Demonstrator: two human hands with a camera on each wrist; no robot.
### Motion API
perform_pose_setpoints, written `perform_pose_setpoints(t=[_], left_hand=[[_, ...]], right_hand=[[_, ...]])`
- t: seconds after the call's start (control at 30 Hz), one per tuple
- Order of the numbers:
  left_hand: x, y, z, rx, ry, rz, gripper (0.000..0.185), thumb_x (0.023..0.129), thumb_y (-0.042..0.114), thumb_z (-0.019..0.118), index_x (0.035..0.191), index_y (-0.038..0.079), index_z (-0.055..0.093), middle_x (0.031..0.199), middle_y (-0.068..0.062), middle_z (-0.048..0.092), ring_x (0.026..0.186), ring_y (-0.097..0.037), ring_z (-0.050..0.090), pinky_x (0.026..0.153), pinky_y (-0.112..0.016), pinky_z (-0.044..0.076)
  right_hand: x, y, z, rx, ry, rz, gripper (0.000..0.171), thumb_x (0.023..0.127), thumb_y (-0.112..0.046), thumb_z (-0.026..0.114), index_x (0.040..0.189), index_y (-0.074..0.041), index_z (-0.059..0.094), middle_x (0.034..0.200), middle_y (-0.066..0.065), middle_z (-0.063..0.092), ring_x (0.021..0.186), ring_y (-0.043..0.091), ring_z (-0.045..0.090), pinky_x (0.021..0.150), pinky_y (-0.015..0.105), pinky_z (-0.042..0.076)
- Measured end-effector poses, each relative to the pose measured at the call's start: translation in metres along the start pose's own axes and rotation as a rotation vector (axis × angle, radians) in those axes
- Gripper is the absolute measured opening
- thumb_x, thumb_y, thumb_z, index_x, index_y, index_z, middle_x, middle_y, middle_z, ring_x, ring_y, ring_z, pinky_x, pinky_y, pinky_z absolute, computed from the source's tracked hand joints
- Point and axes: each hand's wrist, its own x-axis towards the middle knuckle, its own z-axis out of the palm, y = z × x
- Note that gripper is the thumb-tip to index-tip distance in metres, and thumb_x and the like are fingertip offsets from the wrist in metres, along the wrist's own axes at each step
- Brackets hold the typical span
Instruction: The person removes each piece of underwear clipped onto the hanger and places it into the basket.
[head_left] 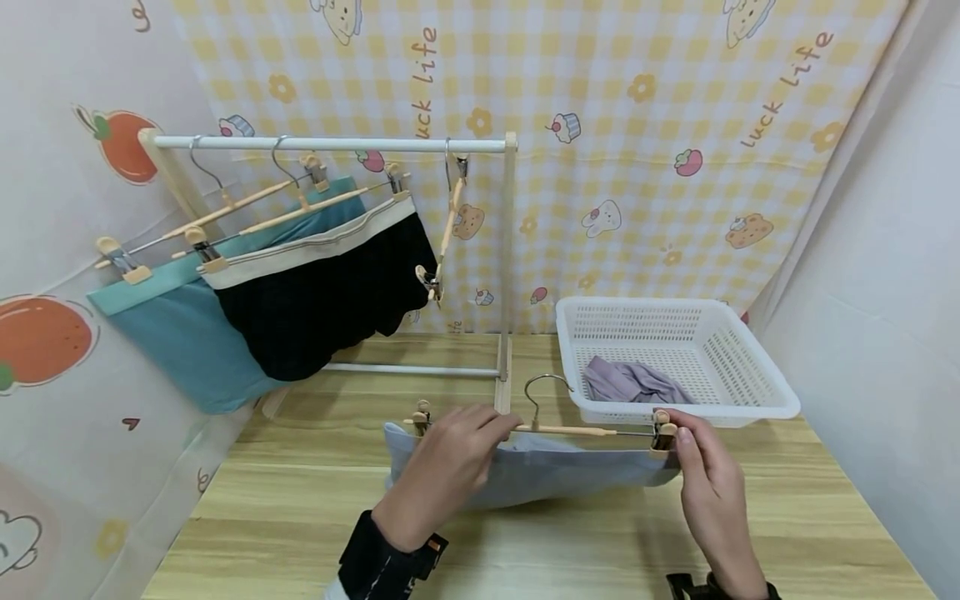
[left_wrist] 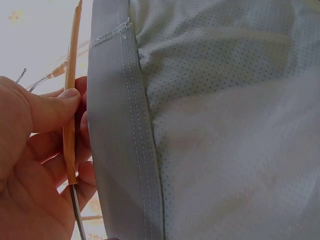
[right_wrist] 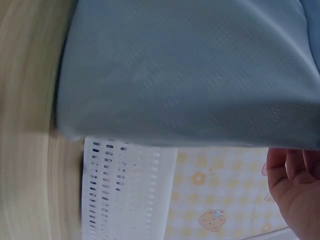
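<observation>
A clip hanger (head_left: 573, 430) with a metal hook carries grey-blue underpants (head_left: 555, 477), hanging by the waistband low over the table. My left hand (head_left: 453, 454) grips the hanger's wooden bar left of the hook. In the left wrist view the thumb presses on the bar (left_wrist: 73, 120) with curled fingers behind it, beside the stitched grey waistband (left_wrist: 117, 130). At the other end, my right hand (head_left: 712, 479) pinches around the right clip (head_left: 662, 432), thumb in front. The right wrist view shows the fabric's lower side (right_wrist: 185, 75) and partly hidden fingers.
A white rack (head_left: 330, 145) at the back left bears teal underpants (head_left: 180, 333), black underpants (head_left: 322, 292) and a bare clip hanger (head_left: 450, 225). Behind my right hand stands a white plastic basket (head_left: 757, 367) with a purple garment (head_left: 637, 382) inside.
</observation>
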Motion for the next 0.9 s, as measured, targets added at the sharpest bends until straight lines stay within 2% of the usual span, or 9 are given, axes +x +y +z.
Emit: perform_pose_setpoints(t=[0.23, 0.4, 0.63, 0.9], left_hand=[[-0.0004, 0.0036, 0.0029, -0.019, 0.024, 0.025, 0.023, 0.093, -0.001, 0.081, 0.112, 0.012, 0.080, 0.092, 0.003, 0.077, 0.081, -0.009, 0.070, 0.073, -0.024, 0.059], [-0.0013, 0.0048, 0.0034, -0.033, 0.023, 0.017, 0.021, 0.095, 0.000, 0.079, 0.111, 0.013, 0.080, 0.092, 0.004, 0.076, 0.079, -0.008, 0.069, 0.072, -0.023, 0.058], [-0.0033, 0.0037, 0.0049, -0.047, 0.022, 0.018, 0.021, 0.095, -0.001, 0.078, 0.112, 0.011, 0.080, 0.090, 0.003, 0.075, 0.079, -0.009, 0.068, 0.075, -0.023, 0.059], [-0.0070, 0.0020, 0.0071, -0.059, 0.018, 0.007, 0.020, 0.095, 0.001, 0.078, 0.113, 0.011, 0.080, 0.092, 0.003, 0.075, 0.081, -0.009, 0.068, 0.076, -0.022, 0.060]], right_hand=[[0.0015, -0.0061, -0.0045, 0.076, -0.071, -0.014, 0.029, 0.113, 0.003, 0.045, 0.130, 0.010, 0.067, 0.124, -0.010, 0.073, 0.112, 0.001, 0.067, 0.094, 0.010, 0.052], [0.0022, -0.0086, -0.0050, 0.081, -0.073, -0.003, 0.023, 0.110, 0.006, 0.049, 0.124, 0.012, 0.066, 0.116, -0.008, 0.073, 0.104, 0.002, 0.068, 0.089, 0.011, 0.053], [0.0037, -0.0062, -0.0069, 0.076, -0.099, -0.070, 0.020, 0.109, 0.008, 0.050, 0.120, 0.010, 0.067, 0.113, -0.008, 0.073, 0.102, 0.001, 0.067, 0.084, 0.011, 0.053], [0.0036, -0.0008, -0.0078, 0.259, -0.157, -0.087, 0.018, 0.108, 0.012, 0.049, 0.118, 0.014, 0.064, 0.112, 0.001, 0.074, 0.107, 0.002, 0.070, 0.083, 0.012, 0.055]])
